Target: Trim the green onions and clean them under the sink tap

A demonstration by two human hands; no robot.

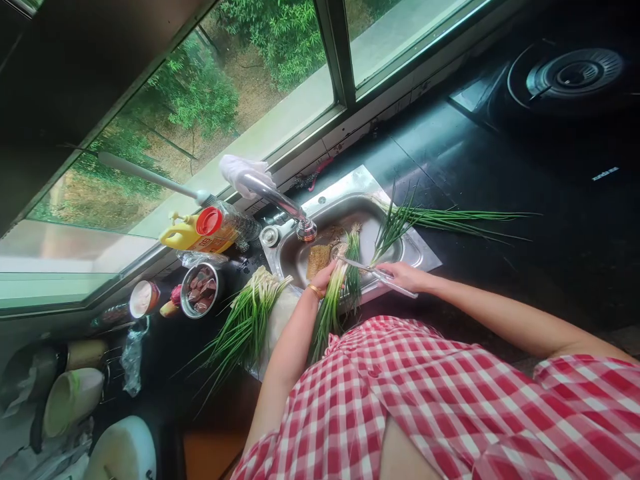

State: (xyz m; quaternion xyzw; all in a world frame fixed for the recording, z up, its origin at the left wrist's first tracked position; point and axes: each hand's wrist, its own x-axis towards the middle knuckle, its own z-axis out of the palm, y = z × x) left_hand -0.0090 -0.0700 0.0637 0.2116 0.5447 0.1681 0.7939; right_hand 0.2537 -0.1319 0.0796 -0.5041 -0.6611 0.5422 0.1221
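Observation:
My left hand (325, 279) is closed round a bunch of spring onions (331, 303) at the near edge of the sink; their pale root ends point over the basin. In my right hand (400, 275) is a silver bladed tool that looks like scissors (357, 265), its tip reaching the root ends beside my left hand. More spring onions (353, 257) lie across the basin just right of the held bunch. Others (400, 223) rest over the sink's right side, long green tops on the counter. A large bunch (255, 307) lies left of the sink.
The steel sink (417, 243) has a tap (280, 197) above it and a brown sponge-like block (319, 260) inside. Left stand a yellow jug (183, 233), a red-lidded jar (209, 221) and a metal bowl of dark chunks (200, 290). A gas burner (575, 73) is far right.

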